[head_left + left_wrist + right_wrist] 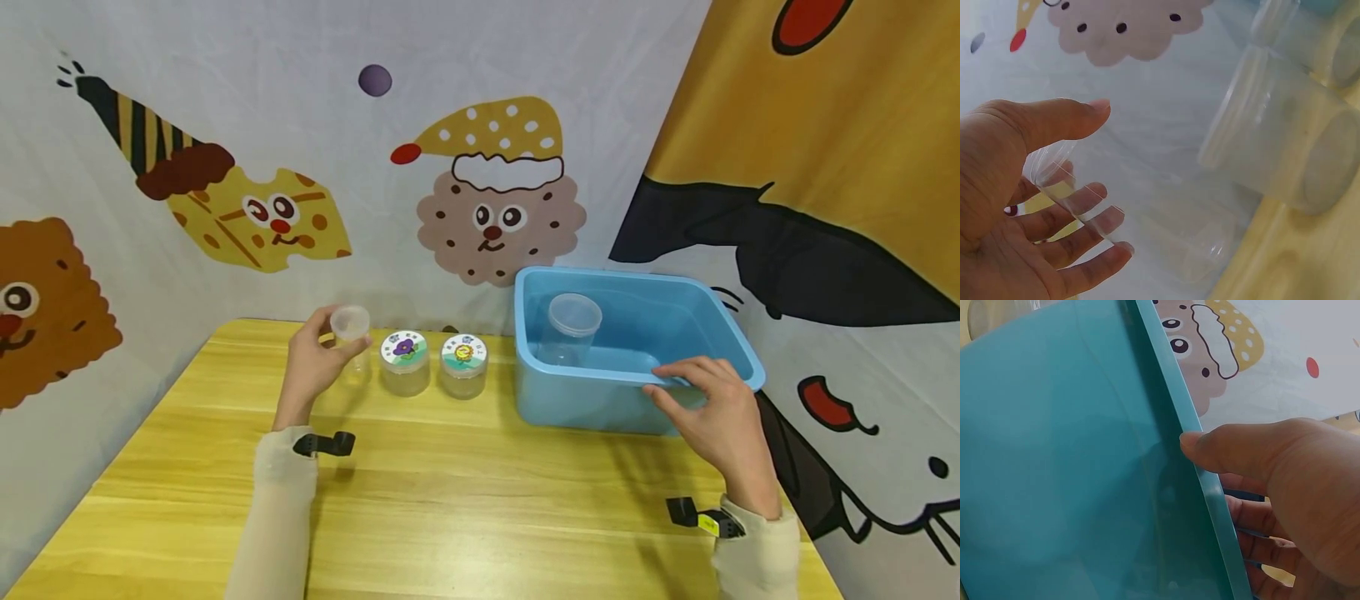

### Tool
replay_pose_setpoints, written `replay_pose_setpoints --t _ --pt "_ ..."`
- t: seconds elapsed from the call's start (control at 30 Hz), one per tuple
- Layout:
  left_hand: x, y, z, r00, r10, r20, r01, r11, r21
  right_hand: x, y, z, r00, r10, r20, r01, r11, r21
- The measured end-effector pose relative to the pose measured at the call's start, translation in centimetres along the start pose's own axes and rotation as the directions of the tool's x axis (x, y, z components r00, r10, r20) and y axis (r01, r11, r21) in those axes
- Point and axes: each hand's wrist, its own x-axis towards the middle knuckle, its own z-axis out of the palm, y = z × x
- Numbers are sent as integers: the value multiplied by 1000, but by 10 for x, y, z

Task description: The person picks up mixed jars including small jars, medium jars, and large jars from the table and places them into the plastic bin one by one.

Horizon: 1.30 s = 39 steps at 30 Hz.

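A slim clear plastic container with a pale round top (350, 321) stands at the back left of the table. My left hand (318, 354) holds it, thumb on one side and fingers curled around the other; in the left wrist view the fingers show through its clear wall. Just right of it is a clear jar with a purple flower on its lid (405, 348). My right hand (716, 408) grips the front rim of a blue plastic bin (592, 404), thumb outside and fingers over the edge. Inside the bin's left end stands a larger clear container (572, 329).
A second jar with a yellow picture on its lid (463, 353) stands between the flower jar and the bin. The wooden table (465, 500) meets a cartoon-printed cloth (300, 108) behind these things.
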Motion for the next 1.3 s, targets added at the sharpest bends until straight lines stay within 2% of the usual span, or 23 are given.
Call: replay_pose_setpoints --t 0.27,0.7,1.03,1.3 --pt "-1 21 1 995 95 -29 -95 995 9 1 0 -3 1000 5 -2 -5 1000 2" --pt "-8 53 1 986 168 -17 -169 986 -18 2 2 -7 1000 -8 -9 7 1000 -8" --pt "-16 62 9 977 214 5 -213 974 -71 0 1 -2 1000 7 10 -7 1000 2" --pt "-14 69 23 967 252 40 -248 965 -82 0 0 -2 1000 -3 9 3 1000 -4"
